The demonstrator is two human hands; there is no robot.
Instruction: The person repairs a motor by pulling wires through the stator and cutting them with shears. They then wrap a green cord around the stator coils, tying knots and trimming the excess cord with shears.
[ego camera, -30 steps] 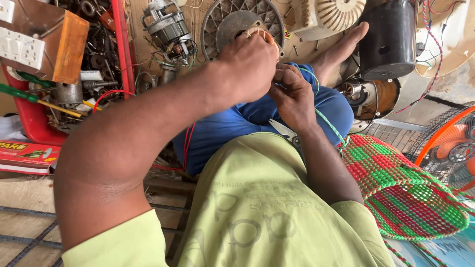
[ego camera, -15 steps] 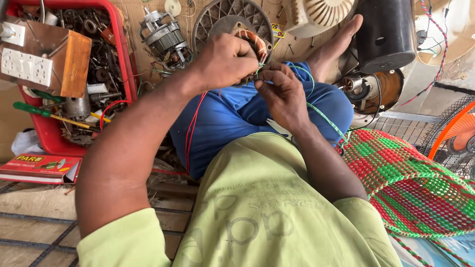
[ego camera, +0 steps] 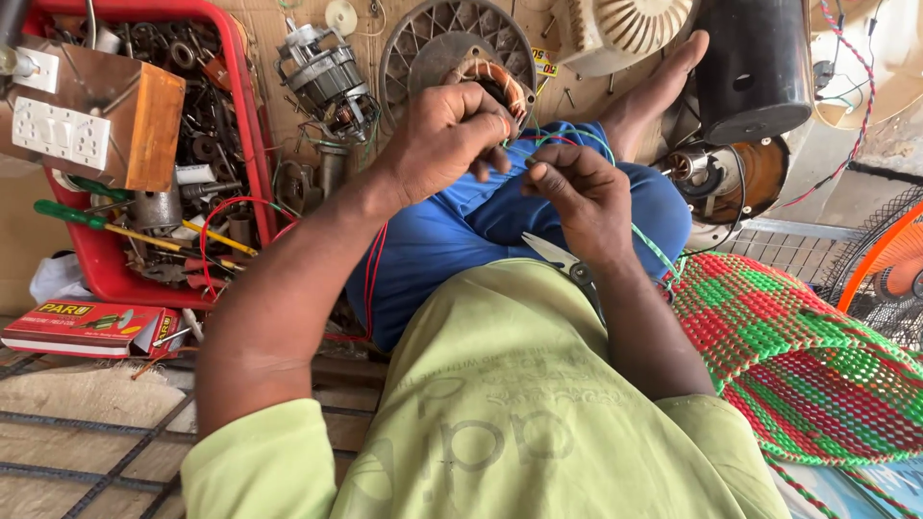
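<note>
From my remote view, the far left shows a red plastic tray [ego camera: 252, 144] heaped with metal parts, a green-handled screwdriver [ego camera: 67, 213] and a wooden switch box [ego camera: 96, 120]. Beside it a bare motor core [ego camera: 322, 72] lies on brown cardboard. My left hand [ego camera: 447, 135] has its grip closed tight, fingertips pinched on thin green wire [ego camera: 567, 135] just in front of a round ribbed housing with copper winding [ego camera: 481, 67]. My right hand [ego camera: 582, 202], close beside it above the blue-trousered knee, pinches the same wire between thumb and forefinger, with scissors [ego camera: 562, 259] tucked under the palm. Farther right sit a black motor casing [ego camera: 755, 67], a woven red-and-green plastic basket [ego camera: 798, 356] and an orange fan [ego camera: 889, 274].
</note>
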